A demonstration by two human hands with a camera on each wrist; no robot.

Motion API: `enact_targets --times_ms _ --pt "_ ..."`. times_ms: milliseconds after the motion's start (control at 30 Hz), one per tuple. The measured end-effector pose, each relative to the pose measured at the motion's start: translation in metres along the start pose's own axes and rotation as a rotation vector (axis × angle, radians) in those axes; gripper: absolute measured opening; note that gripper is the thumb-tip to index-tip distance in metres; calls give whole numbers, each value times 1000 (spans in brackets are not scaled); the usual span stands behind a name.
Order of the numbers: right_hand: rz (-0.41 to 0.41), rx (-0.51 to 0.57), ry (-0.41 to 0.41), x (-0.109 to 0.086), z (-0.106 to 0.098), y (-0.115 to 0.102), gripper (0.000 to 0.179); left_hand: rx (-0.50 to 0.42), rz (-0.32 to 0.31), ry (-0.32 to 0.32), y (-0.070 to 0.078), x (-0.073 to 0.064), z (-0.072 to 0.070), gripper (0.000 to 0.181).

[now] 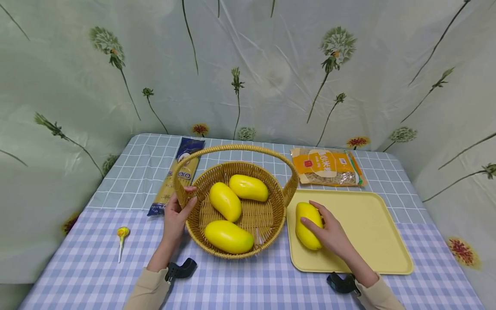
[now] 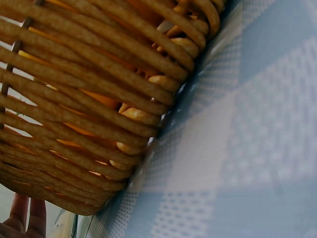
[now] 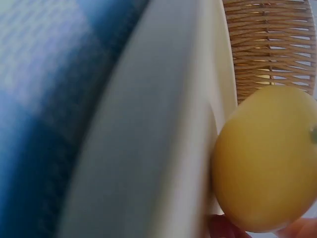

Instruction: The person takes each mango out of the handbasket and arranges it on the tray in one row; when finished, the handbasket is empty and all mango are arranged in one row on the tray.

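Here, left hand (image 1: 176,221) grips basket (image 1: 265,217), right hand (image 1: 330,230) clasps mango (image 1: 306,234); toward the counter's (image 1: 248,284) far edge, packet (image 1: 165,189) reads "ara".

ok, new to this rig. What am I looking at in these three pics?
No robot here: just a person's two bare hands. The wide picture comes from a camera on the head, looking forward and down; the two close-ups come from cameras on each wrist. The left one shows the basket's woven side, the right one a yellow fruit near the tray's edge.

The left hand grips the wicker basket by its handle's base; three yellow fruits lie inside. The right hand holds a fourth fruit over the yellow tray.

Also on the checked cloth: a lollipop, a long blue-ended pack and an orange packet.
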State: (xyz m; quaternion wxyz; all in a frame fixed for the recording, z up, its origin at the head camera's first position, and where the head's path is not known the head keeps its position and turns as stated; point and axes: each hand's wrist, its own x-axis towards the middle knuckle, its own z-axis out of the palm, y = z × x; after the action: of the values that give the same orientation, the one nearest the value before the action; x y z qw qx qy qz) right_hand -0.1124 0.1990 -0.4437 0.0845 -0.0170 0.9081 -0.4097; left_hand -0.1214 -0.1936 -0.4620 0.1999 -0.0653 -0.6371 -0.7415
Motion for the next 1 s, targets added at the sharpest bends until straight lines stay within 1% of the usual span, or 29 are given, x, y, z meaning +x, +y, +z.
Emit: enact_targets --times_ms 167,300,367,500,667,800,1000 --pt "-20 -18 -34 -1 -5 -1 69 0 -6 6 1 0 1 27" --pt "-21 -43 -50 -3 -9 -2 68 1 -18 12 0 0 0 27" --pt "-24 -62 -43 -4 -11 0 66 2 -25 15 0 0 0 28" --pt "-47 -106 -12 -7 -15 1 63 0 -21 12 1 0 0 28" --pt "-121 -175 73 -14 -18 -2 57 -4 -6 4 1 0 0 26" --pt "-218 -206 178 -18 -19 -4 48 -7 -6 1 0 0 0 26" --pt "-373 -210 327 -22 -19 -12 35 -12 -1 -1 0 0 0 26"
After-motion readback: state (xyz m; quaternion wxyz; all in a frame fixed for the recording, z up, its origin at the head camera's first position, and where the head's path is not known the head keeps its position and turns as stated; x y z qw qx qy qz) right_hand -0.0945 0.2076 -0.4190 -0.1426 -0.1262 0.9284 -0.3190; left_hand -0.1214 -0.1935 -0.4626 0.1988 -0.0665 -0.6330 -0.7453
